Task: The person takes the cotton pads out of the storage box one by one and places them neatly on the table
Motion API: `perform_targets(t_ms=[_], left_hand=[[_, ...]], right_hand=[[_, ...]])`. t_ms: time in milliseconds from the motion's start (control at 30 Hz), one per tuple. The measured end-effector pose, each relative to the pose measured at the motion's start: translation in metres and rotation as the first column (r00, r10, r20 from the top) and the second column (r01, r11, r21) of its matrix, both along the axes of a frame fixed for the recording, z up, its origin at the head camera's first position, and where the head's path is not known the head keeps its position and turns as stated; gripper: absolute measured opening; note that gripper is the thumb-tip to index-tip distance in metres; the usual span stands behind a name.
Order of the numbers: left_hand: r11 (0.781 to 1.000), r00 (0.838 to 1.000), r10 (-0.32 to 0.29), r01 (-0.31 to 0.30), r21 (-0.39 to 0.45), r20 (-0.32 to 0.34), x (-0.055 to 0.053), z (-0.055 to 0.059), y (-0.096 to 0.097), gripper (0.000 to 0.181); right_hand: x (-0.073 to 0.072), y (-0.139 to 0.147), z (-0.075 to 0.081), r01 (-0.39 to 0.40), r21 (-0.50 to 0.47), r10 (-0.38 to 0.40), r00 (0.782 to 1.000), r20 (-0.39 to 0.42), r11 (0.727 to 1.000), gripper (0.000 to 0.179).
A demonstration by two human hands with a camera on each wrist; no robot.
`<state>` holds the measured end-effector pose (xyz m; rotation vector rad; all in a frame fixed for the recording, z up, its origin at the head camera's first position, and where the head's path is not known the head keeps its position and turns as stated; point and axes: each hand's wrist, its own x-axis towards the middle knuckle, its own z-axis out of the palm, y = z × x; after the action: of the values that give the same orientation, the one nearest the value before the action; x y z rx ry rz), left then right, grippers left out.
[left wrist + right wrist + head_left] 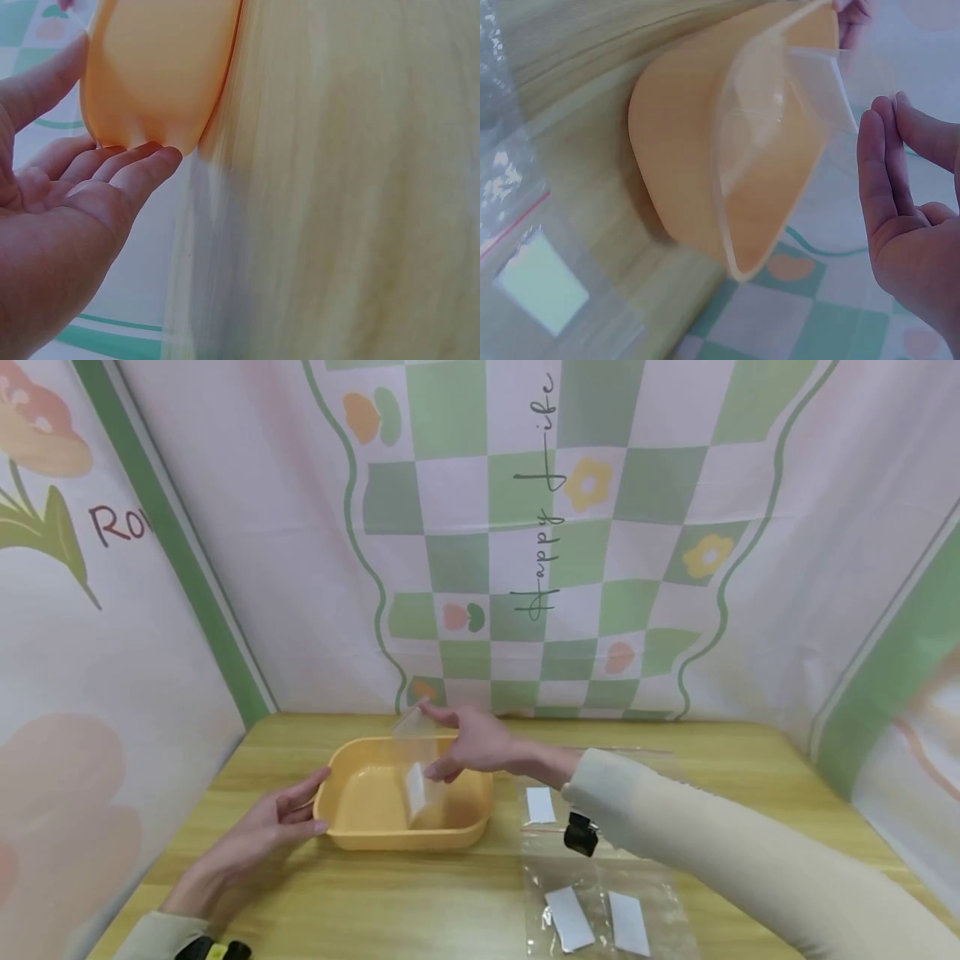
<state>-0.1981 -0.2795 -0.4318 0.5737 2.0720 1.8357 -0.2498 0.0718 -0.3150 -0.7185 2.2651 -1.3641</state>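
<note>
A yellow plastic basin (450, 838) stands on the table, and my left hand (273, 822) holds its left end. In the left wrist view, fingers of the left hand (75, 187) touch the basin's end wall (161, 82). My right hand (480, 743) pinches a clear plastic bag (416, 735) between thumb and fingers, above the basin. Inside this bag shows a white card (417, 789), its lower part within the basin's opening. The right wrist view shows the right hand (907, 172) at the bag's edge, with the white card (829, 82) hanging beside the fingertips.
Clear zip bags (540, 868) lie flat on the wooden table (420, 902) right of the basin. White cards (570, 918) show in them, partly under the right sleeve (697, 835). A patterned cloth (517, 552) hangs behind the table.
</note>
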Motion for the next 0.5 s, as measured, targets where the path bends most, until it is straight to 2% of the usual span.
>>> perform_targets(t_ms=[233, 500], left_hand=[[1.0, 1.0, 0.008, -0.008, -0.002, -0.001, 0.001, 0.0, -0.001, 0.084], [1.0, 1.0, 0.012, -0.011, -0.01, 0.011, 0.002, -0.001, 0.001, 0.084]], right_hand=[[0.012, 0.032, 0.016, -0.014, -0.023, 0.014, 1.0, 0.005, 1.0, 0.099], [0.033, 0.074, 0.019, 0.016, -0.064, -0.014, 0.999, 0.036, 0.998, 0.104]])
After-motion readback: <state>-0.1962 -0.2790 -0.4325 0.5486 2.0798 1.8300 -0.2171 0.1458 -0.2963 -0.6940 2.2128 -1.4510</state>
